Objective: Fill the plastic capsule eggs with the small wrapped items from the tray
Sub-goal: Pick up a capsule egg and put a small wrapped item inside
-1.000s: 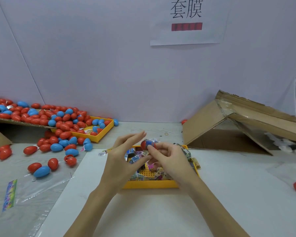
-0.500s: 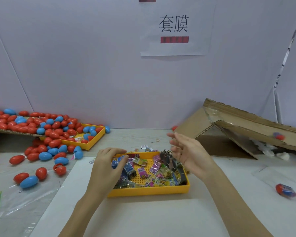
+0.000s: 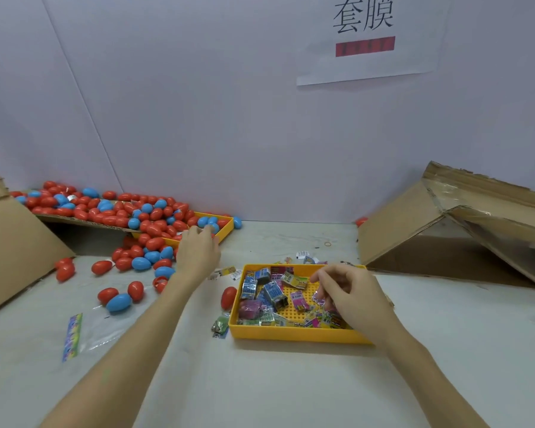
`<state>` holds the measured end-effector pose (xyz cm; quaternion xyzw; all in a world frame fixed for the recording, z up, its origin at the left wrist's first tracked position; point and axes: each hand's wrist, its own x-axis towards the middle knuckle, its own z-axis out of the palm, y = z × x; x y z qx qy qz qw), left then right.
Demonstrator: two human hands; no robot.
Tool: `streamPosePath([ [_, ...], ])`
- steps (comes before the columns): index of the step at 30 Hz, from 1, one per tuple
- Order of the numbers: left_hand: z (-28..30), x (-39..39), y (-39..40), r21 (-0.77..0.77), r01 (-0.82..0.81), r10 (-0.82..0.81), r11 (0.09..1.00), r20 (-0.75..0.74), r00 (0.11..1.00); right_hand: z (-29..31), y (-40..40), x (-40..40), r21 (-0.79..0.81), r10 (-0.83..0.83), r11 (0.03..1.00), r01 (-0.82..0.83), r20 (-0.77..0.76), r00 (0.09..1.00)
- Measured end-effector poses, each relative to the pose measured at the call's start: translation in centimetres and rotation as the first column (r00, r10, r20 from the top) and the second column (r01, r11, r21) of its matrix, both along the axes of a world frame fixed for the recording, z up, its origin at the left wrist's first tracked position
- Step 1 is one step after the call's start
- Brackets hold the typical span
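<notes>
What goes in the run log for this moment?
left hand: reaching into egg pile | right hand: picking among wrapped items in tray

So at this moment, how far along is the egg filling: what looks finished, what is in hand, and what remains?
Done: no filled egg can be told apart here. In hand: the left hand reaches the egg pile at the far yellow tray, while the right hand picks among wrapped items in the near yellow tray. Left: dozens of red and blue eggs and many packets, so most of the job.
</notes>
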<state>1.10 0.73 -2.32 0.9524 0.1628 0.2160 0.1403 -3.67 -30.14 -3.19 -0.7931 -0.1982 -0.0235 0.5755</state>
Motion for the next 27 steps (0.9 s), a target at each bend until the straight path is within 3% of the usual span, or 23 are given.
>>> streamPosePath([
  [2,0.3,2.2,2.0,0.064,0.035,-0.025,0.997,-0.148,0.989,-0.2,0.0,-0.1,-0.031,-0.004,1.0,0.005,0.021,1.0],
  [6,-0.1,5.3,4.0,0.02,0.079,-0.07,0.997,-0.296,0.953,-0.4,-0.3,-0.1,-0.014,-0.002,1.0,0.002,0.021,1.0],
  [10,-0.4,6.5,3.9,0.015,0.099,-0.091,0.995,-0.287,0.954,-0.7,-0.2,0.3,-0.021,-0.019,1.0,0.02,0.028,0.999],
  [14,0.2,6.3,5.4,0.079,-0.055,0.061,0.995,-0.078,0.995,-1.0,0.0,0.5,-0.014,-0.034,0.999,0.034,0.029,0.999],
  [16,0.4,6.3,6.9,0.101,-0.154,0.167,0.983,-0.14,0.976,-1.0,0.1,0.6,-0.023,-0.035,0.999,0.035,0.034,0.999],
  [20,0.2,6.5,9.2,0.148,-0.116,0.17,0.982,-0.433,0.885,-0.8,0.3,0.7,-0.049,-0.037,0.998,0.04,0.048,0.998],
  [27,0.0,6.7,9.7,0.256,-0.132,0.224,0.958,-0.372,0.901,-0.9,0.2,0.5,-0.073,-0.042,0.996,0.046,0.049,0.998],
])
